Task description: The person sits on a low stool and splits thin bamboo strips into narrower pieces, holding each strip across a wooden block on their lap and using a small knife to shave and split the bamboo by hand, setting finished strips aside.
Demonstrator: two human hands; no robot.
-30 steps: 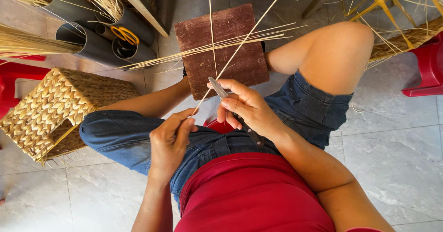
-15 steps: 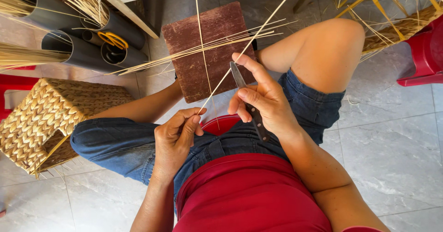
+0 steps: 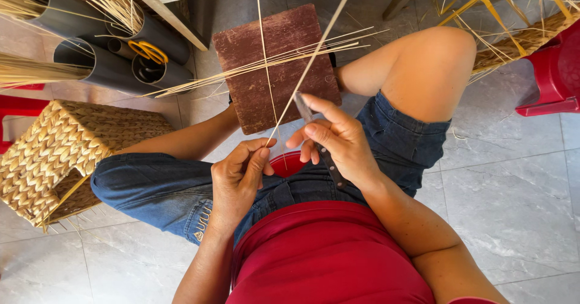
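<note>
On the grey tiled floor [image 3: 513, 219], a woven basket [image 3: 54, 159] sits off to the left, with dark grey pipes [image 3: 90, 68] beyond it, pale straw poking out of them. A reddish-brown wooden block [image 3: 254, 68] lies ahead, loose strips scattered across it. Over the lap now: the right hand [image 3: 338, 144] is wrapped around a knife [image 3: 320, 147], blade laid against a long thin pale strip [image 3: 314, 56]. The left hand [image 3: 241, 174] pinches that strip's near end between thumb and fingertips. The strip runs up and away over the block, taut between both hands.
</note>
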